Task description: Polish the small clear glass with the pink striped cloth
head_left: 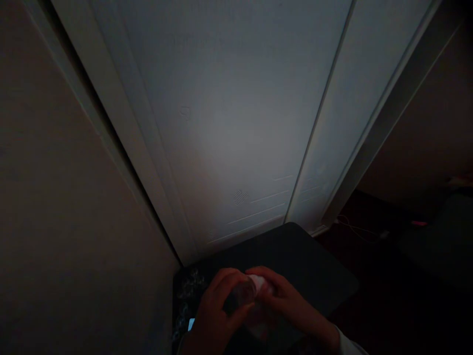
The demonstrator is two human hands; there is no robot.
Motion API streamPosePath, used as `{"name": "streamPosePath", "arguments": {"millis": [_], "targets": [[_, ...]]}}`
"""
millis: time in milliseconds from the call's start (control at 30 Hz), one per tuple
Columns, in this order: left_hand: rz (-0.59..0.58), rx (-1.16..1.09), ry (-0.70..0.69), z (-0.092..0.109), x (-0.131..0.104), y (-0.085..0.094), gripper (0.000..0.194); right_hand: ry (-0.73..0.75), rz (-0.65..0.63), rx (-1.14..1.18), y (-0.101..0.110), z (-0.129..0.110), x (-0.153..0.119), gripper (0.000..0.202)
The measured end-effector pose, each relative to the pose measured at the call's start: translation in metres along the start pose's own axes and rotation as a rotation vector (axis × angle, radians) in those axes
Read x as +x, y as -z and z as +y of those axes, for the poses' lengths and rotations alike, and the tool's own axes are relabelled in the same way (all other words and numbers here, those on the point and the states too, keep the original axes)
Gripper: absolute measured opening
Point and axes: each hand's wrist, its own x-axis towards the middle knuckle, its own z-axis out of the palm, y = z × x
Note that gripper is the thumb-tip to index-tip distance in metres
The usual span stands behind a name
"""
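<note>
Probably light and slick, the small container (254,285) pinched between our left fingers (225,282) and right fingers (273,277) suits gripping around its sides.

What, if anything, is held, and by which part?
A small object with a pale part, held from opposite sides by the left hand and right hand; too dark to name it or the parts gripped.

Counter (295,261) is just a dark, flat top with rounded corners, one pointing to roughly 1 o'clock. Over at 9 o'clock there's some pale, glinting clutter (192,282), honestly too dim to make out, and a small bright bluish thing (191,324) sits around 8 o'clock, partly hidden.
</note>
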Motion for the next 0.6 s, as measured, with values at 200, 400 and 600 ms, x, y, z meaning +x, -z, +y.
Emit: {"name": "streamPosePath", "arguments": {"millis": [200,400,600], "targets": [[0.080,-0.062,0.066,-0.002,-0.004,0.001,0.026,-0.003,0.185,0.136,0.008,0.008,0.005,0.037],[0.140,-0.106,0.097,-0.007,-0.006,0.001,0.026,-0.074,0.201,0.280,0.002,0.007,0.008,0.041],[0.000,-0.023,0.045,0.002,-0.001,-0.001,0.024,0.028,0.092,0.143,-0.009,0.007,0.009,0.041]]}}
